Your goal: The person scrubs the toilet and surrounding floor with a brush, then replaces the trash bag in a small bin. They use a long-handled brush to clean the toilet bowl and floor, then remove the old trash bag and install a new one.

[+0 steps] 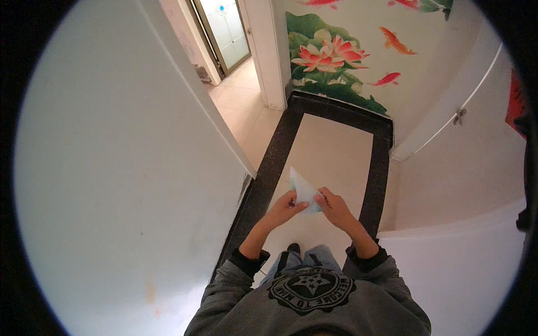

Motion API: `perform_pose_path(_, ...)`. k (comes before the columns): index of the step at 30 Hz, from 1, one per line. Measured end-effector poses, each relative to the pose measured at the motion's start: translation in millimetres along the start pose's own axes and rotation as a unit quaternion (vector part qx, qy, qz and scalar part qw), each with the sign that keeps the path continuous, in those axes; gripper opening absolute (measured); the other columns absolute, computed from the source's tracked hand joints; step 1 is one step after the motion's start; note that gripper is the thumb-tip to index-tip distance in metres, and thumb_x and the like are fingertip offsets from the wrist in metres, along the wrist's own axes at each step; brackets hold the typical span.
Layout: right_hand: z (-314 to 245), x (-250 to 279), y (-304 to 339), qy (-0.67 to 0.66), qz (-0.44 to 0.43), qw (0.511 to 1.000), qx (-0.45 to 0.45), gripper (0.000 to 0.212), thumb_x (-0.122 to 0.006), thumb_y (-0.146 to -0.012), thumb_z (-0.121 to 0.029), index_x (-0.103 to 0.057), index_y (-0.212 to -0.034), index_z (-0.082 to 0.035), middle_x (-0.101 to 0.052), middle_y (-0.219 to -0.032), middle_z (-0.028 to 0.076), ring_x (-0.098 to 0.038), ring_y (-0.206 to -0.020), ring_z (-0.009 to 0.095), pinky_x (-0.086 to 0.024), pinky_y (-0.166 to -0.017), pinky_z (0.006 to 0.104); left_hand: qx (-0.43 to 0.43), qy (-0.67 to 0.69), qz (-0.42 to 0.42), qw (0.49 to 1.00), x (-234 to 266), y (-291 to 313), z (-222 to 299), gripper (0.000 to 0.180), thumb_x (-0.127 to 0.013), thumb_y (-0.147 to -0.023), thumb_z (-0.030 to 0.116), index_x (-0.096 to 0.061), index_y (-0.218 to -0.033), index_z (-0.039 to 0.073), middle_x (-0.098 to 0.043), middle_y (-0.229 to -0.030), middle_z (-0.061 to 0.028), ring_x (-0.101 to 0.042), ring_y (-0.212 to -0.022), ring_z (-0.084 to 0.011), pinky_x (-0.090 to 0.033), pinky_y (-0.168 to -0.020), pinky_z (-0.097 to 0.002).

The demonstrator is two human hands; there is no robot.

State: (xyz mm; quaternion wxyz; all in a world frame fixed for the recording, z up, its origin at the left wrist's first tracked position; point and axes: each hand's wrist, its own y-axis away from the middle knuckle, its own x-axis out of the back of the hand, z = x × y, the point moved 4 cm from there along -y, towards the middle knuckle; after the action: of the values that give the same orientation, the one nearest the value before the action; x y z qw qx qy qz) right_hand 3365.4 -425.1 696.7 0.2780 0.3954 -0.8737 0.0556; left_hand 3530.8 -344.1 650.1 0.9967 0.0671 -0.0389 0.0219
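Between my two hands, in front of my body, is a folded sheet of pale blue-white paper [303, 187]. Its pointed end stands up and away from me, and a greenish edge shows along its left side. My left hand [286, 208] pinches the lower left part, thumb on top. On the right side, my right hand [334, 207] grips the other edge between thumb and fingers. The fingers behind the paper are partly hidden.
A white wall [123, 168] rises close on my left. Beyond it a doorway leads to a framed glass door [227, 33]. Ahead, a wall mural [330, 56] shows lotus flowers and fish. Black stone borders [286, 126] frame the beige floor tiles [330, 145]. A white surface [448, 269] lies to my right.
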Motion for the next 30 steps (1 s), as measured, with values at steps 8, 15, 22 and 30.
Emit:
perform_pose_path(8, -6.0, 63.7, -214.5, 0.045, 0.001, 0.997, 0.063, 0.072, -0.06, -0.09, -0.039, -0.027, -0.146, -0.008, -0.043, -0.141, 0.021, -0.054, -0.118, 0.037, -0.045, -0.097, 0.0402, -0.025, 0.011, 0.02, 0.999, 111.7, -207.2, 20.4, 0.035, -0.061, -0.094, 0.022, -0.05, -0.121, 0.002, -0.058, -0.102, -0.0047, -0.054, -0.093, -0.0114, -0.047, -0.079, -0.0282)
perform_pose_path(15, -29.2, 95.4, -481.0, -0.007, -0.082, 0.991, 0.104, 0.086, -0.072, -0.082, -0.029, -0.022, -0.149, -0.009, -0.041, -0.142, 0.022, -0.053, -0.12, 0.039, -0.046, -0.096, 0.0421, -0.031, 0.009, 0.117, 0.993, 272.4, -378.4, 65.0, 0.053, -0.062, -0.093, 0.026, -0.04, -0.132, -0.002, -0.056, -0.114, -0.0104, -0.053, -0.105, -0.0174, -0.045, -0.09, -0.032)
perform_pose_path(22, -63.9, 117.4, -759.0, -0.057, -0.152, 0.97, 0.179, 0.08, -0.064, -0.089, -0.035, -0.019, -0.149, -0.008, -0.051, -0.13, 0.028, -0.057, -0.112, 0.041, -0.049, -0.088, 0.0428, 0.004, -0.151, 0.231, 0.961, 450.1, -545.7, 115.0, 0.085, -0.075, -0.08, 0.042, -0.035, -0.137, -0.007, -0.055, -0.121, -0.0235, -0.055, -0.113, -0.028, -0.046, -0.093, -0.0358)
perform_pose_path(30, -110.5, 56.7, -1015.7, -0.185, -0.2, 0.959, 0.076, 0.068, -0.05, -0.099, -0.036, -0.016, -0.151, -0.009, -0.059, -0.088, 0.012, -0.055, -0.061, 0.015, -0.049, -0.057, 0.03, 0.01, -0.068, 0.241, 0.968, 678.2, -692.0, 119.3, 0.085, -0.078, -0.078, 0.038, -0.035, -0.139, -0.004, -0.059, -0.116, -0.0215, -0.061, -0.103, -0.0249, -0.049, -0.085, -0.0345)
